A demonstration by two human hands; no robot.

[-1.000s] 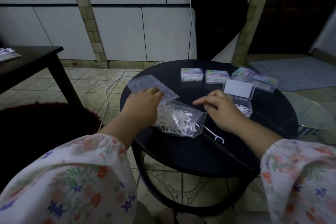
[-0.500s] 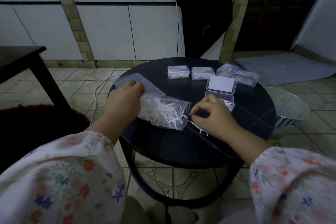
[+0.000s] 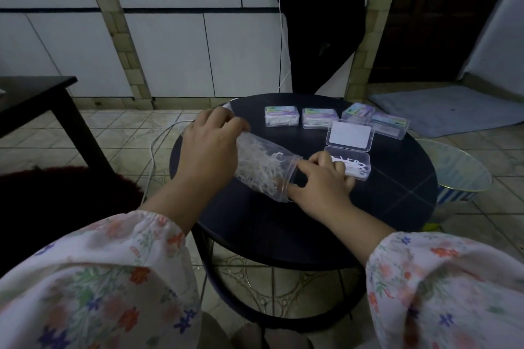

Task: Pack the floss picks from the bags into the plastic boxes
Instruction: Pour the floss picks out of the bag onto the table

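while left hand (image 3: 208, 150) grips it, bag (image 3: 262, 168) mouth faces open box (image 3: 351, 163).

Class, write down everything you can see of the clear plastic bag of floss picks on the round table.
The bag is clear, soft plastic, crumpled and lying on its side on the dark round table, its mouth open toward the right. A tangled heap of white floss picks fills it. The left hand grips its closed end, while the right hand is at its mouth, fingers curled at the rim. The open box lies just beyond.
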